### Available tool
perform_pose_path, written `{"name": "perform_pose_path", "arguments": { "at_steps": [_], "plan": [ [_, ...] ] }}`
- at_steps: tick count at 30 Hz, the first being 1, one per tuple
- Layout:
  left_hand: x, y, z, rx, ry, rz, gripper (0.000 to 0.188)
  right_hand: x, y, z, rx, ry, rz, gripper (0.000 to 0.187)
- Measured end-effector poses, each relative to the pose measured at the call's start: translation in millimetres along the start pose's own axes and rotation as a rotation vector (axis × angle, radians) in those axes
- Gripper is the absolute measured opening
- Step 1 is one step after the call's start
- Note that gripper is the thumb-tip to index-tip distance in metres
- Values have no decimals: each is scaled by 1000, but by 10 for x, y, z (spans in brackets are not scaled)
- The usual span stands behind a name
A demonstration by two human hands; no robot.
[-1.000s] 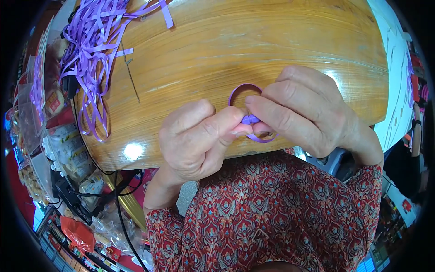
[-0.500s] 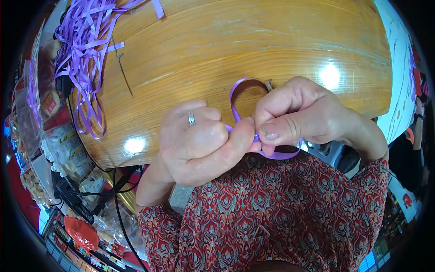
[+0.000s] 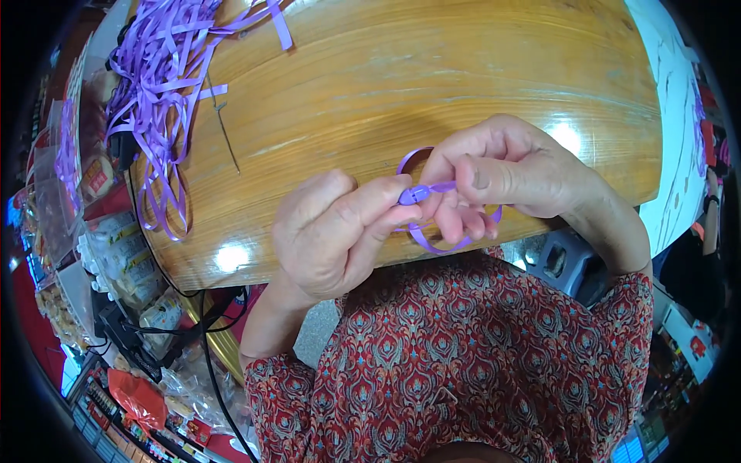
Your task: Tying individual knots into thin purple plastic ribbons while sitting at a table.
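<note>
A small purple plastic clasp (image 3: pixel 415 194) is pinched between the thumb and forefinger of my left hand (image 3: pixel 324 235). Out of its right end runs a purple ribbon (image 3: pixel 443 187), which passes in under the thumb of my right hand (image 3: pixel 532 174). That hand has its fingers curled around the ribbon, the lower fingertips hanging loosely. The rest of the ribbon loops behind and below the right fingers, over the table's near edge. Exactly where the right fingers press on it is partly hidden.
A tangled heap of purple ribbons (image 3: pixel 166 69) lies at the table's far left. Beside it is a thin metal hooked tool (image 3: pixel 225 131). The wooden table (image 3: pixel 370 85) ends close in front of me. Packaged goods (image 3: pixel 123 255) and a black cable (image 3: pixel 207 363) are on the left.
My hands have moved slightly apart, and the purple clasp between them has come into view. My right thumb has lifted away from the left fingertips.
</note>
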State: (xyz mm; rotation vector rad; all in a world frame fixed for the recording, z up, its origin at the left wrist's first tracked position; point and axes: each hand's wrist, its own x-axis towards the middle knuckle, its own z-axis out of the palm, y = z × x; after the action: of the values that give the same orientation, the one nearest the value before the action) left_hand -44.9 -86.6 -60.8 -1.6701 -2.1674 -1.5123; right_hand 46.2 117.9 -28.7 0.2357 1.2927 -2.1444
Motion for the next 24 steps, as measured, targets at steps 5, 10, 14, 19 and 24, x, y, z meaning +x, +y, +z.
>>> {"name": "perform_pose_path", "arguments": {
  "at_steps": [5, 10, 14, 19, 24],
  "plan": [
    [15, 25, 4, 21, 2, -5, 28, 25, 1, -14, -77, 39, -7, 39],
    [75, 93, 17, 57, -2, -13, 25, -29, 29, -3, -232, 112, -159, 30],
    [120, 139, 17, -98, -42, -219, 18, -45, 87, 2, -1161, 418, -841, 35],
    [112, 175, 45, -425, -27, -376, 17, -25, 144, 21, -1228, 489, -1162, 35],
    [187, 351, -2, -323, -101, -290, 19, -85, 149, 18, -1187, 458, -1261, 32]
  ]
}}
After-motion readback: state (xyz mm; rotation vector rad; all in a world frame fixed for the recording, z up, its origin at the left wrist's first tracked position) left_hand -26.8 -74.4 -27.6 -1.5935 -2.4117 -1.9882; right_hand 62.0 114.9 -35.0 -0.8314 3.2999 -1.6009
